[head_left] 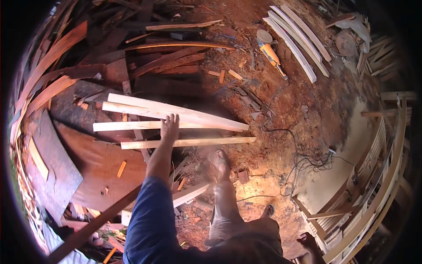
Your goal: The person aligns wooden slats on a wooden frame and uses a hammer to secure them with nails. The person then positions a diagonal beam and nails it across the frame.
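Observation:
My left hand (169,127) reaches forward in its blue sleeve and rests on a loose group of pale sawn wooden strips (211,119). Its fingers lie stretched over one strip's edge, not visibly wrapped around it. The strips fan out to the left and come closer together on the right. Nearer to me is a separate pale strip (211,141), just below the hand. My right hand (307,240) hangs low on the right, fingers loosely bent and apart, with nothing visible in it.
A yellow angle grinder (270,55) lies ahead on the reddish ground, its black cable (295,149) tangled at the right. More pale strips (299,37) lie beyond it. Dark scrap boards (110,70) pile up at left. A wooden frame (373,189) stands at right; my foot (220,163) is close.

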Tool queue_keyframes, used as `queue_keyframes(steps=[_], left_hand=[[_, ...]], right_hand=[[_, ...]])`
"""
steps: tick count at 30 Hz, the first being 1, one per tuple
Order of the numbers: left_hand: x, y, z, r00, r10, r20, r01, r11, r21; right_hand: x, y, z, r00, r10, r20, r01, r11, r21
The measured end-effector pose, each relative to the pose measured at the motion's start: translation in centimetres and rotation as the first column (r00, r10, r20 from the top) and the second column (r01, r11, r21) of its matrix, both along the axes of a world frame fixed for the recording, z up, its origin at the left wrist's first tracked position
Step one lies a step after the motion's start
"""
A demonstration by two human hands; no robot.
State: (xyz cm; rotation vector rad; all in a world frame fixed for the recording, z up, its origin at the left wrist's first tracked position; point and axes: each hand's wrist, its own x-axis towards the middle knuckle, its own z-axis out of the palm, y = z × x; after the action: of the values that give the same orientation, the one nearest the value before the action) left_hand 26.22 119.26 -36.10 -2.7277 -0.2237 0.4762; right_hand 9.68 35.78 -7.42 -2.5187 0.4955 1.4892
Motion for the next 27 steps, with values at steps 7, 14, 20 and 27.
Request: queue_keyframes(steps=[7,14,20,27], left_hand=[[2.0,21.1,-7.1,0.996,0.008,-0.089,-0.008,1.0,0.009],[8.6,16.4,-0.3,0.891,-0.245,-0.383,0.207,0.969,-0.137],[2.1,19.6,-4.6,0.969,-0.246,-0.025,0.227,0.925,-0.304],[3.2,23.3,-7.7,0.885,-0.466,0.004,0.433,0.818,-0.378]], right_hand=[[6.3,8.4,-0.2,0.99,-0.103,0.101,0.11,0.992,-0.064],[4.0,15.8,2.0,0.953,-0.287,0.1,0.293,0.955,-0.049],[4.4,14.3,3.3,0.955,-0.266,0.131,0.268,0.963,-0.004],[0.8,10.6,-0.8,0.943,-0.3,0.147,0.299,0.954,0.027]])
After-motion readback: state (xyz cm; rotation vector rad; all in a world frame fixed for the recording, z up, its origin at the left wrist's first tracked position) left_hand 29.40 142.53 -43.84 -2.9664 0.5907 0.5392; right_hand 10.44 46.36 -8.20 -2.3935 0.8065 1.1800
